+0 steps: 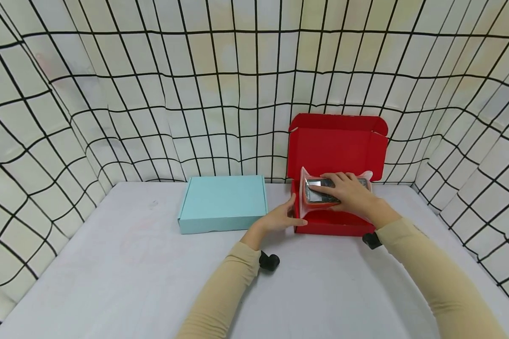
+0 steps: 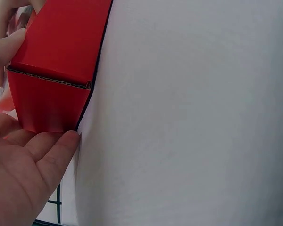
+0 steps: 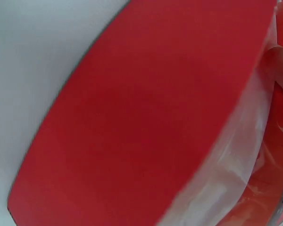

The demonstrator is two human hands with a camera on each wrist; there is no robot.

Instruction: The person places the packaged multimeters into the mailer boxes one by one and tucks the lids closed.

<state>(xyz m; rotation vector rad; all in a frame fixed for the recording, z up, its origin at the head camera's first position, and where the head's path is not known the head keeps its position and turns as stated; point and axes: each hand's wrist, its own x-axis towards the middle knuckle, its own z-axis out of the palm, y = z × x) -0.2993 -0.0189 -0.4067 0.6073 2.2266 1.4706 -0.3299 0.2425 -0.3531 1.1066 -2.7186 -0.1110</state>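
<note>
An orange-and-black device with a grey screen (image 1: pixel 315 194), wrapped in a clear plastic bag (image 1: pixel 303 188), lies tilted in an upright-lidded red box (image 1: pixel 328 228). Across its dark face spread the fingers of my right hand (image 1: pixel 356 195), gripping it with the thumb at the lower edge. In the right wrist view, the bag (image 3: pixel 226 183) bulges beside the box's red front wall (image 3: pixel 132 122). My left hand (image 1: pixel 277 218) is at the box's left front corner, its extended fingers (image 2: pixel 54 153) touching the side panel (image 2: pixel 49 103) and its thumb near the front rim.
A closed light-blue box (image 1: pixel 224 200) lies just left of the red box. Behind stands a white wall covering with a black grid (image 1: pixel 246 94), which also rises at both sides. A white cloth (image 1: pixel 131 263) covers the table.
</note>
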